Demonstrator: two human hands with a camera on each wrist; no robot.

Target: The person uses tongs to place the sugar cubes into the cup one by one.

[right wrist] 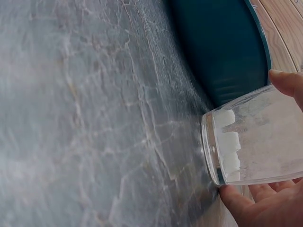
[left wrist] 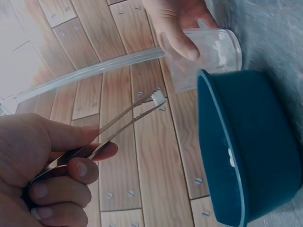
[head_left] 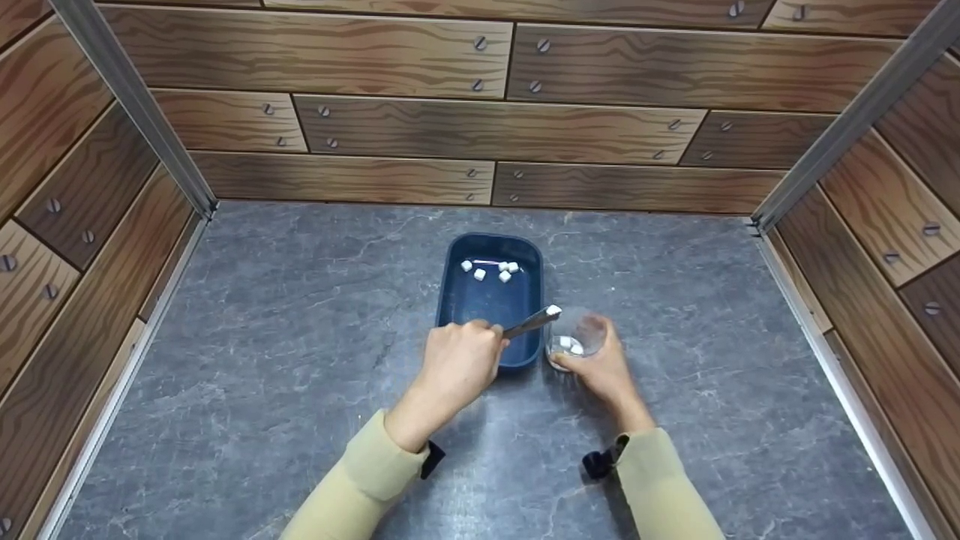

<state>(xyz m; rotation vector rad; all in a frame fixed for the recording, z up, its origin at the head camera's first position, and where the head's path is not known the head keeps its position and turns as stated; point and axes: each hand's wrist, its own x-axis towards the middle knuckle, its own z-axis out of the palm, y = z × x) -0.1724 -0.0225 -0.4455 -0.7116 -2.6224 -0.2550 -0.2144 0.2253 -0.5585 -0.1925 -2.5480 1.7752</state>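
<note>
The left hand [head_left: 461, 356], at the centre of the head view, has its grip closed around metal tweezers [head_left: 531, 324], pinched between thumb and fingers, with the handle end in the palm. The tweezers slant up to the right, and their serrated tips hold one small white cube [head_left: 553, 310]. In the head view this cube appears by the left edge of the cup's mouth; the left wrist view shows it apart from the cup, near the middle of the frame

The right hand [head_left: 606, 369], right of centre and lower down, has its grip around a clear cup [left wrist: 208, 54], thumb on one side and fingers on the other. The cup is near upright; at least three white cubes [right wrist: 230, 142] lie at its base, at the right of the right wrist view

Just left of the cup, in the middle of the head view, a deep blue rectangular tub [head_left: 480, 306] stands on the grey marbled worktop [head_left: 300, 315]. Five loose cubes [head_left: 505, 277] lie toward its far end, two of them close together

Pale yellow-green sleeves [head_left: 382, 457] enter from the lower edge, with a dark wrist camera [head_left: 598, 465] by the right cuff. Wood-plank panels [head_left: 405, 129] fill the upper frame, between metal posts [head_left: 139, 109] at upper left and upper right
</note>
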